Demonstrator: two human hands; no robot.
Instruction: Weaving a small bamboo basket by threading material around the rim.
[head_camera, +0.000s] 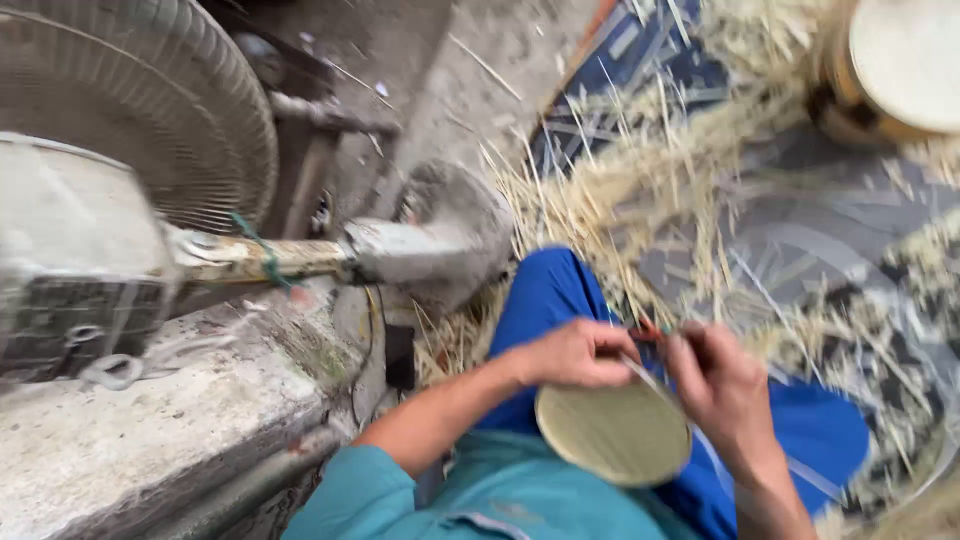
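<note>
The patterned mat (800, 240) covers the right half of the view, dark blue and grey, and is strewn with pale straw (600, 190) in loose heaps and single stalks. At far left stands a fan (170, 110) with a round wire guard, and below it a grey boxy machine housing (70, 260) resting on a rough concrete ledge (170, 430). A shaft runs rightward from the housing to a dust-coated round grinding head (450, 235) near the centre of the frame. In the top right corner sits a round woven drum-like object (890, 70) with a pale top, well apart from the hands.

The person sits with legs in blue trousers (550, 300) on the mat, wearing a teal top (480, 500).

A round, flat, pale yellow-green disc (610, 435) lies over the lap, just below both hands. The left hand (575, 352) is curled closed over the disc's upper edge, fingers folded down onto it. The right hand (722, 385) is at the disc's right upper edge, fingers bent inward in a pinch; a thin strip (650, 378) runs between the two hands along the rim. A small reddish item shows between the hands, too blurred to identify. Motion blur prevents telling exactly what the right fingers grip.
</note>
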